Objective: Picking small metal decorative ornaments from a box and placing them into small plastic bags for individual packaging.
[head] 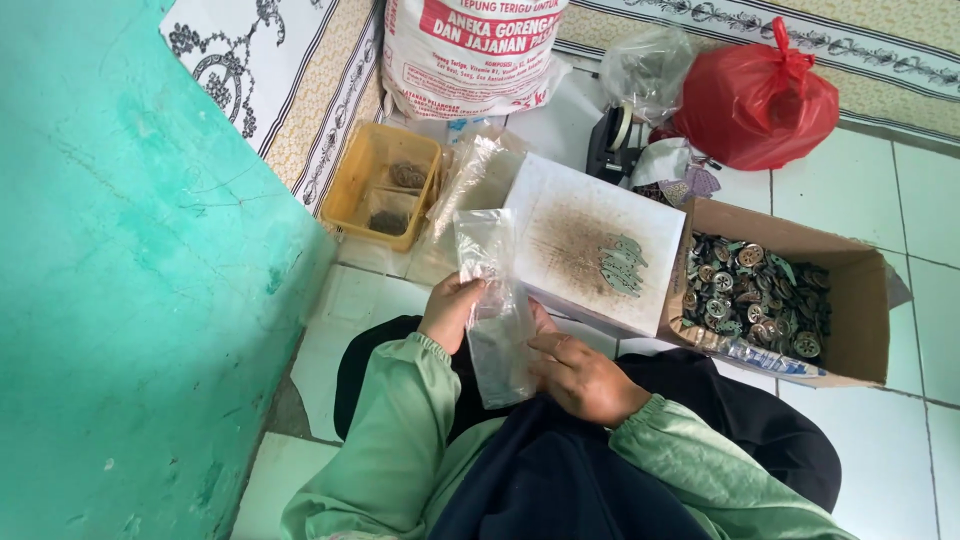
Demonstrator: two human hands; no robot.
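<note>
The left hand [452, 312] pinches the upper edge of a small clear plastic bag [497, 330], fingers closed on the film, while the right hand [583, 378] is closed on the bag's lower side edge, thumb on top; the bag hangs between the 2 hands, above the lap of a person seated on the tiled floor [900, 440] in green sleeves. The bag looks flat and empty, so the step in hand seems to be getting its mouth open for filling; the next move likely calls for the fingers to rub the 2 layers of film apart and keep the mouth spread. Just beyond the hands lies a white board [570, 215], stained brown in the middle, with a small row of pale green metal pieces [620, 266] on it. Beside it to the right is a cardboard box [860, 310] heaped with similar small metal parts. A yellow tray [372, 165] holding 2 small dark piles sits to the left, and a pile of clear bags [472, 175] lies between tray and board. Farther off are a white sack [470, 50], a tape dispenser [610, 140] and a red plastic bag [757, 95].
</note>
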